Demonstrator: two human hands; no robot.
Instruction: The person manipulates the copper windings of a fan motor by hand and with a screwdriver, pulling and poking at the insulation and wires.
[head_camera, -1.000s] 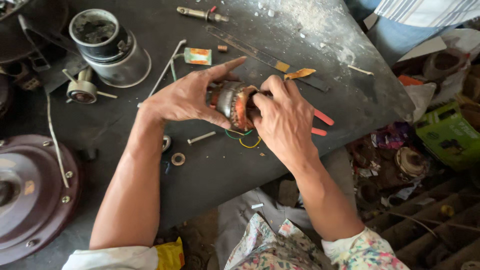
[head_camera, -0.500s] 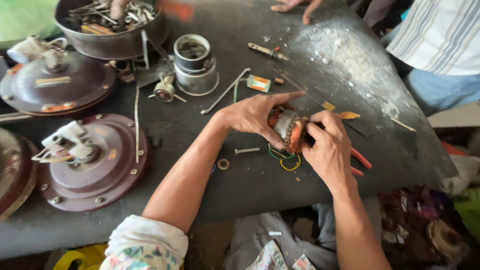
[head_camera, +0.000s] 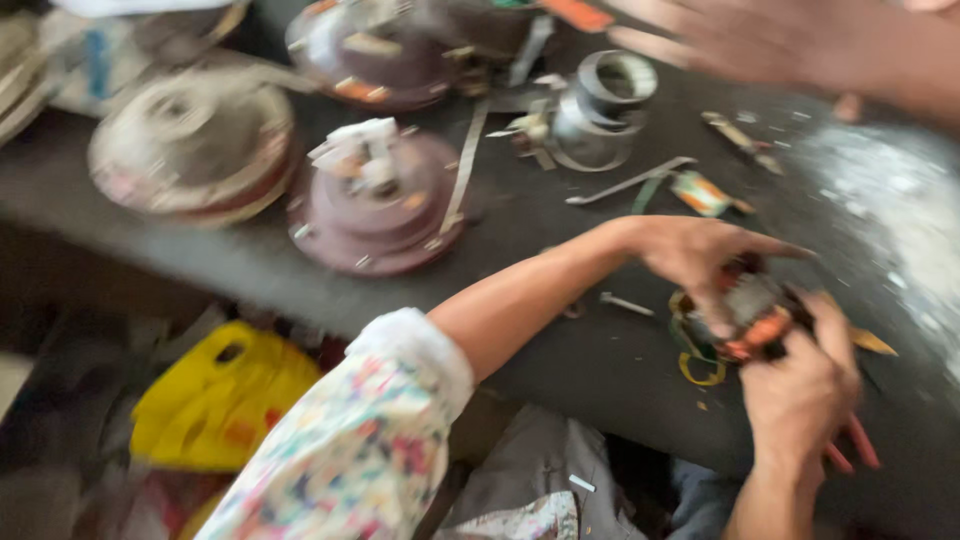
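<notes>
Broadly, a dark workbench (head_camera: 560, 370) fills the view, its near edge running from the left down toward the right, and it serves as the resting surface for everything in reach. Far on the left sit two round fan motor housings, a pale dusty one (head_camera: 190, 150) and a maroon one (head_camera: 375, 200) with a white terminal block on top, both laid flat so they cannot roll. Farther back, toward the middle, a metal ring-shaped casing (head_camera: 600, 110) stands open side up. At the far right another person's hand (head_camera: 760, 40) reaches over the bench, blurred and apart from the work below. Below the bench on the left lies a yellow plastic container (head_camera: 225, 395). Near the right, the small motor winding core (head_camera: 750, 305) (copper-coloured coils, orange at one edge) is held just above the bench between both hands. The left hand (head_camera: 700, 255) comes across from the floral sleeve (head_camera: 370, 440) and caps the core from the far side, fingers curled around it to steady it. The right hand (head_camera: 800, 385) grips it from the near side, fingers closed tight on its edge. Yellow and green wire leads (head_camera: 695, 360) loop out under the core onto the bench, and a small bolt (head_camera: 625, 303) lies just left of them.
</notes>
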